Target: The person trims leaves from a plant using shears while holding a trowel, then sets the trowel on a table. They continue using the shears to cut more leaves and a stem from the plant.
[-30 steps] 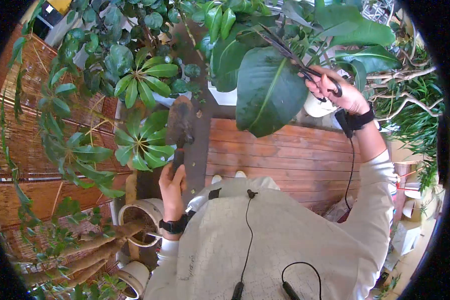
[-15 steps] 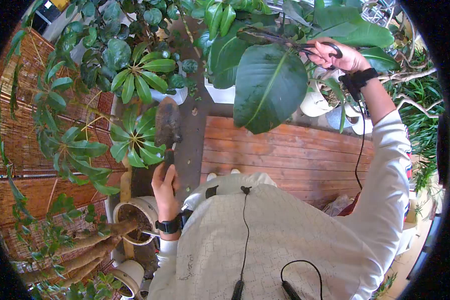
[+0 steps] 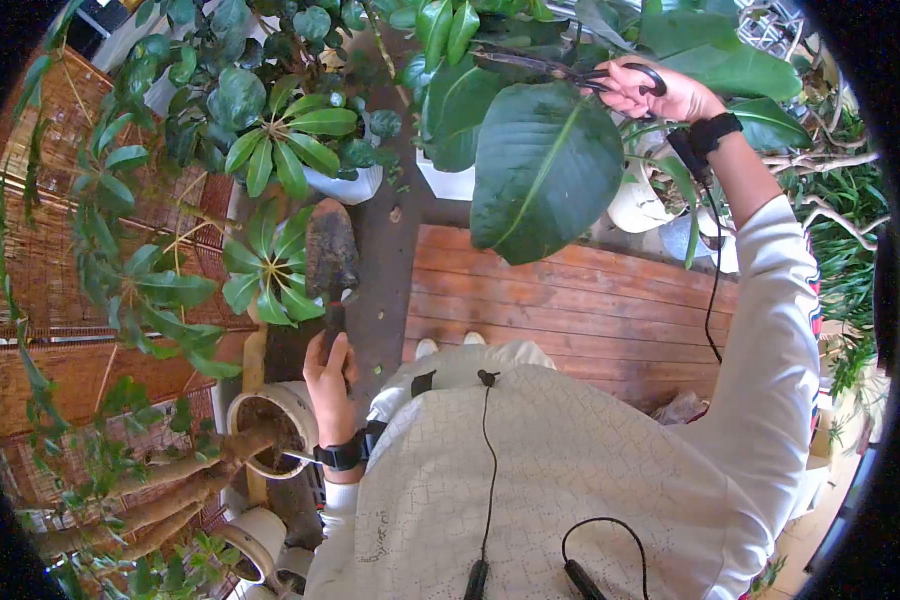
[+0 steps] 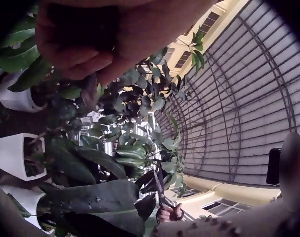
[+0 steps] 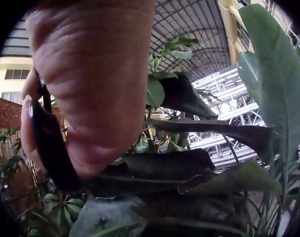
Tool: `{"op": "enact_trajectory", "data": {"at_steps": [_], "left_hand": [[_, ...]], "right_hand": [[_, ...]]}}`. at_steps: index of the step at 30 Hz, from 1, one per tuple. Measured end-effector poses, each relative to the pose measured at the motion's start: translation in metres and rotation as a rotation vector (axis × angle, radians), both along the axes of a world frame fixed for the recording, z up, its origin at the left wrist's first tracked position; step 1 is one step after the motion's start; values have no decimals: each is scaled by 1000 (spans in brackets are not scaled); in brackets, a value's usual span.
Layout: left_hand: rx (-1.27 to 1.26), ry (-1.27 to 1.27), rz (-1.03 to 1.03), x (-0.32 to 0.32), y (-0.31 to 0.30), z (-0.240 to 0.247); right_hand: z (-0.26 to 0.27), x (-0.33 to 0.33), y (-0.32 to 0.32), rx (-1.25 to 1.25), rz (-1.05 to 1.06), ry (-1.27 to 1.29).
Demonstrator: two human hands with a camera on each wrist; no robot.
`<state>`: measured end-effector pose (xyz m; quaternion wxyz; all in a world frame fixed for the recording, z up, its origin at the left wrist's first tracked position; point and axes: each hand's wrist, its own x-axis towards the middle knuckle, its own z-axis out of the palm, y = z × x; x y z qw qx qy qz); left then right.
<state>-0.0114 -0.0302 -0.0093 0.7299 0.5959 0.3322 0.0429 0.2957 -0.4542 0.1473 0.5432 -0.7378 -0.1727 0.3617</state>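
In the head view my left hand point(image 3: 330, 372) grips the handle of a soil-stained trowel point(image 3: 332, 245), its blade pointing forward beside a whorl of green leaves point(image 3: 270, 268). My right hand point(image 3: 665, 92) holds scissors point(image 3: 545, 66), with fingers at the black handle loops. Their long blades reach leftward over the base of a broad dark-green leaf point(image 3: 545, 170). From the left wrist, the scissors point(image 4: 160, 187) appear upright among the foliage, blades close together. In the right wrist view a black handle loop point(image 5: 51, 143) shows beside the palm; the blades are hidden there.
Potted plants crowd the front and left, including a white planter point(image 3: 448, 180) and a round pot point(image 3: 270, 430) with thick trunks. A wooden deck point(image 3: 560, 300) lies below. Woven screens point(image 3: 30, 260) line the left. A cable point(image 3: 712, 290) hangs from the right wrist.
My right hand has moved forward, away from my body, and the scissors have swung from a slant to nearly level. The left hand and trowel have shifted slightly left.
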Motion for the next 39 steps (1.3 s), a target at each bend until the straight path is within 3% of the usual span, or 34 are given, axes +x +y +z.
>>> {"op": "enact_trajectory", "data": {"at_steps": [8, 11, 12, 14, 15, 16, 18, 19, 20, 22, 26, 30, 31, 36, 39], "left_hand": [[-23, 5, 49, -6, -2, 0], [-36, 8, 62, -6, 0, -5], [-39, 7, 63, -5, -1, -5], [-34, 7, 49, -4, -2, -5], [-38, 6, 52, -4, -2, -5], [0, -12, 28, -4, -2, -5], [32, -32, 7, -3, -2, -6], [9, -5, -6, -1, -1, -5], [-16, 22, -22, 1, -1, -5], [-28, 7, -26, 6, -6, -3], [-31, 19, -97, 13, -11, -5], [15, -13, -102, 13, -17, -3], [13, -13, -100, 13, -17, -2], [11, 21, 44, 8, -19, 1], [-7, -4, -11, 6, -10, 2]], "right_hand": [[-8, 12, -16, 15, 46, 115], [0, -8, -20, -61, -63, -15], [6, -17, -21, -76, -10, -63], [9, -23, -15, -188, 128, -268], [10, -34, 0, -79, 208, -388], [13, -40, 6, -203, 191, -618], [42, -78, 30, -854, 30, -1221], [47, -83, 32, -913, 35, -1422], [51, -83, 29, -917, 36, -1420], [60, -82, 23, -908, 32, -1664], [67, -70, 13, -1108, 43, -1747], [53, -45, 1, -1039, 248, -1917], [49, -43, 2, -1176, 271, -1867], [34, -24, 1, -1019, 251, -1948], [35, -20, 7, -1029, 243, -1895]]}}
